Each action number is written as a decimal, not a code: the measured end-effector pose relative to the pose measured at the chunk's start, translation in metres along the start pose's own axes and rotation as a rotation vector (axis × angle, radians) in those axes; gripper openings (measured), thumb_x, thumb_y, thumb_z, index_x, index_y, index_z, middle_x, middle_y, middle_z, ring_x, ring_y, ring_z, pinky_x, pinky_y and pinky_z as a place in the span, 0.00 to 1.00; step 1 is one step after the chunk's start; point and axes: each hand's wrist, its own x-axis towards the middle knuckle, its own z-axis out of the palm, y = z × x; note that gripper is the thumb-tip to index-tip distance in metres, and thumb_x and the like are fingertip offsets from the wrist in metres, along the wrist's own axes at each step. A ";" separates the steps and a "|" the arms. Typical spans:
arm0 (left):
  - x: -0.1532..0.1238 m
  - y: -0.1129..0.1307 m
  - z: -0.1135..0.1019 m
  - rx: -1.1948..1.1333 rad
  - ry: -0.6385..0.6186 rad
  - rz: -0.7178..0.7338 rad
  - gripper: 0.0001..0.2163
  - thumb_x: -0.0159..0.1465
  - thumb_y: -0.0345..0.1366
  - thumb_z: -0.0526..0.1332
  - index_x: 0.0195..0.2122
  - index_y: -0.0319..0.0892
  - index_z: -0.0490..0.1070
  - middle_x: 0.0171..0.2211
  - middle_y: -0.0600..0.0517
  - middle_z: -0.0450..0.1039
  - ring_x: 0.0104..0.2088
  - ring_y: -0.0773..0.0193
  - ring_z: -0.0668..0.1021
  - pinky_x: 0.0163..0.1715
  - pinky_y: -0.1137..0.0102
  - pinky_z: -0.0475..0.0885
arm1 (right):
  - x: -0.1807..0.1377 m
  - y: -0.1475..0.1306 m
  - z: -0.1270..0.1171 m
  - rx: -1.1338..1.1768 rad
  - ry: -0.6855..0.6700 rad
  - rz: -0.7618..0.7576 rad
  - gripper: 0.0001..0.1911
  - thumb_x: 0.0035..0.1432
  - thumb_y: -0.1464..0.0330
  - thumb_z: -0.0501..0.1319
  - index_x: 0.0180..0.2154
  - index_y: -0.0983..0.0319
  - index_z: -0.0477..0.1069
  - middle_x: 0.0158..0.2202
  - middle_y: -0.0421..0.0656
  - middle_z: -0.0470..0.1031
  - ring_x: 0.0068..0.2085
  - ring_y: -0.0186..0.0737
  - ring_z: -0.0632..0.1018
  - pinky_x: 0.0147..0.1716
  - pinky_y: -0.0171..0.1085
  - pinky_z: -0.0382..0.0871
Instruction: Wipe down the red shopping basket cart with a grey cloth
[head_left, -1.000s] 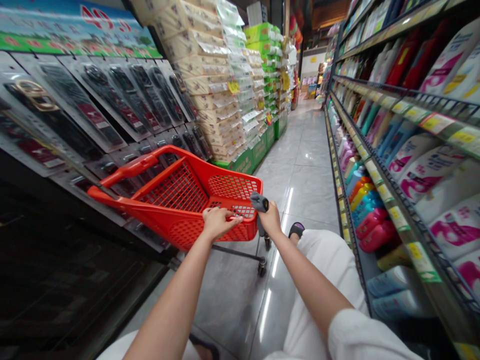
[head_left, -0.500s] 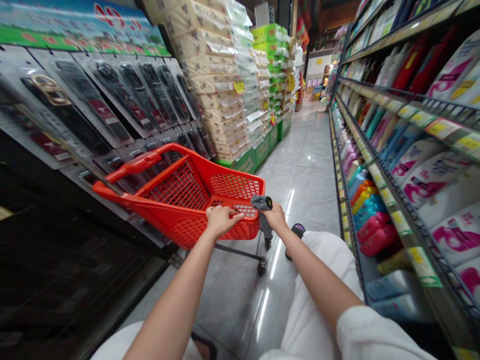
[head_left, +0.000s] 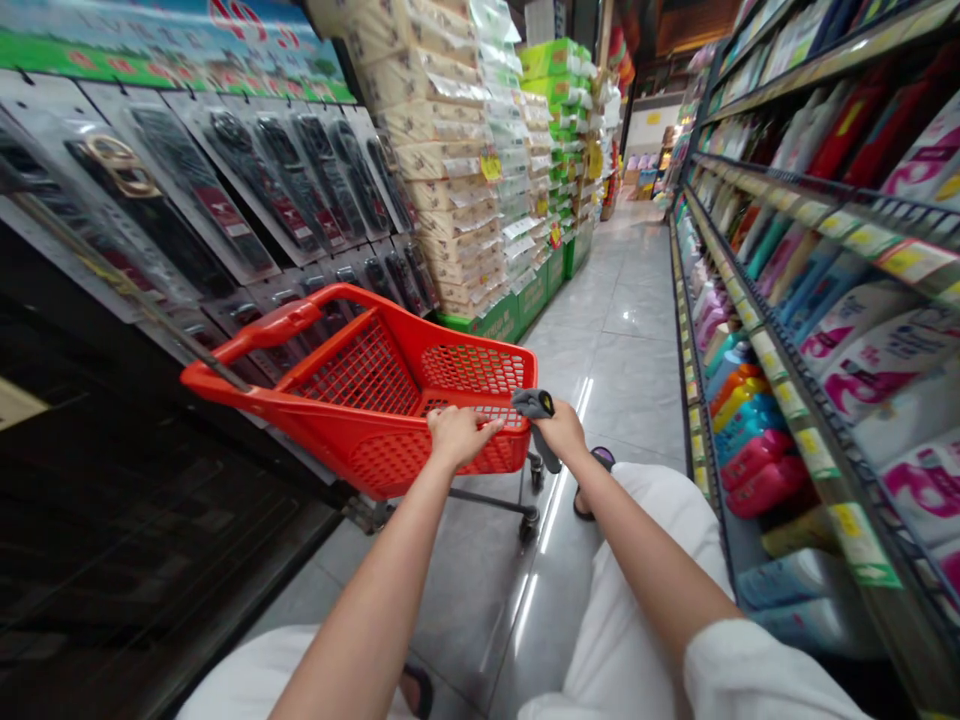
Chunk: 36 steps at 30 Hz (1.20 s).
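I recorded the left hand (head_left: pixel 459 436) on the near rim of the red shopping cart (head_left: pixel 352 385), fingers curled over the rim edge and closed on it. The right hand (head_left: pixel 564 432) sat just beside it at the cart's right corner, fingers wrapped tight round a grey handheld scanner (head_left: pixel 534 404), whose head pointed left over the rim. The cart stood on the tiled floor (head_left: pixel 622 370), left of the aisle centre, just beside the display rack (head_left: pixel 247 190) of hanging black packs. I noted stacked tissue packs (head_left: pixel 450 180) ahead on the left and shelves (head_left: pixel 757 345) of detergent bottles on the right.
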 end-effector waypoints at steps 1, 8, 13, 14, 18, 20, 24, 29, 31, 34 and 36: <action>-0.002 0.003 0.001 -0.002 0.009 0.002 0.28 0.65 0.59 0.47 0.34 0.47 0.81 0.36 0.44 0.80 0.44 0.50 0.75 0.45 0.56 0.57 | 0.006 -0.003 -0.002 -0.069 0.036 0.015 0.11 0.49 0.61 0.64 0.35 0.56 0.79 0.37 0.40 0.82 0.41 0.45 0.79 0.43 0.39 0.70; -0.005 0.014 -0.005 0.011 -0.014 0.052 0.27 0.66 0.57 0.46 0.37 0.45 0.80 0.39 0.43 0.80 0.45 0.47 0.77 0.45 0.55 0.61 | 0.027 -0.014 -0.013 -0.316 0.092 0.048 0.12 0.50 0.58 0.63 0.34 0.55 0.80 0.32 0.42 0.81 0.37 0.46 0.79 0.36 0.37 0.67; -0.003 -0.020 -0.026 -0.019 -0.186 0.152 0.23 0.66 0.55 0.49 0.42 0.47 0.78 0.43 0.47 0.80 0.44 0.54 0.78 0.37 0.67 0.65 | 0.036 -0.012 -0.016 -0.127 0.040 0.040 0.12 0.46 0.61 0.62 0.32 0.58 0.80 0.31 0.41 0.81 0.39 0.46 0.79 0.42 0.39 0.68; -0.004 -0.026 -0.029 0.012 -0.200 0.133 0.23 0.66 0.55 0.48 0.41 0.47 0.78 0.42 0.47 0.80 0.43 0.54 0.79 0.36 0.68 0.65 | 0.039 -0.012 -0.015 -0.009 0.019 0.014 0.11 0.45 0.63 0.61 0.31 0.60 0.79 0.32 0.41 0.81 0.40 0.45 0.79 0.43 0.39 0.68; -0.011 -0.038 -0.034 0.089 -0.198 0.085 0.22 0.67 0.53 0.47 0.40 0.48 0.78 0.41 0.47 0.80 0.44 0.52 0.79 0.37 0.66 0.66 | 0.043 -0.012 -0.014 0.338 -0.060 0.003 0.07 0.39 0.67 0.60 0.24 0.61 0.74 0.31 0.41 0.81 0.40 0.45 0.79 0.46 0.41 0.69; -0.016 -0.041 -0.036 0.082 -0.205 0.068 0.22 0.66 0.54 0.48 0.40 0.49 0.78 0.41 0.47 0.81 0.44 0.52 0.79 0.38 0.66 0.67 | 0.041 -0.013 -0.013 0.376 -0.101 0.069 0.06 0.37 0.68 0.61 0.23 0.62 0.74 0.31 0.42 0.81 0.38 0.46 0.79 0.46 0.42 0.69; -0.023 -0.046 -0.041 0.081 -0.290 0.114 0.26 0.65 0.57 0.47 0.34 0.47 0.79 0.36 0.46 0.81 0.40 0.51 0.80 0.35 0.66 0.67 | 0.042 -0.016 -0.004 0.394 -0.118 0.116 0.07 0.37 0.69 0.62 0.24 0.62 0.74 0.31 0.42 0.81 0.38 0.45 0.79 0.46 0.42 0.69; -0.021 -0.055 -0.039 0.110 -0.285 0.134 0.33 0.66 0.59 0.38 0.33 0.43 0.78 0.36 0.41 0.80 0.40 0.49 0.80 0.35 0.65 0.68 | 0.038 -0.020 0.017 0.399 -0.079 0.078 0.07 0.39 0.68 0.61 0.25 0.61 0.75 0.31 0.40 0.81 0.40 0.44 0.79 0.48 0.42 0.69; -0.020 -0.060 -0.037 0.117 -0.276 0.106 0.34 0.66 0.59 0.37 0.33 0.43 0.78 0.36 0.40 0.80 0.40 0.49 0.80 0.35 0.64 0.68 | 0.028 -0.020 0.019 0.415 -0.153 0.034 0.06 0.40 0.68 0.61 0.25 0.61 0.75 0.32 0.40 0.81 0.41 0.44 0.79 0.49 0.42 0.69; -0.024 -0.067 -0.037 0.094 -0.285 0.067 0.33 0.66 0.60 0.38 0.30 0.43 0.76 0.35 0.41 0.79 0.38 0.50 0.80 0.33 0.65 0.67 | 0.015 -0.020 0.019 0.443 -0.327 -0.040 0.07 0.41 0.70 0.60 0.25 0.62 0.77 0.35 0.42 0.82 0.43 0.44 0.79 0.50 0.41 0.69; -0.029 -0.071 -0.039 0.063 -0.286 0.073 0.33 0.65 0.60 0.38 0.28 0.44 0.75 0.33 0.43 0.79 0.36 0.52 0.80 0.32 0.66 0.66 | 0.015 -0.020 0.022 0.456 -0.407 -0.067 0.08 0.42 0.70 0.60 0.27 0.62 0.77 0.36 0.42 0.82 0.43 0.43 0.79 0.50 0.40 0.69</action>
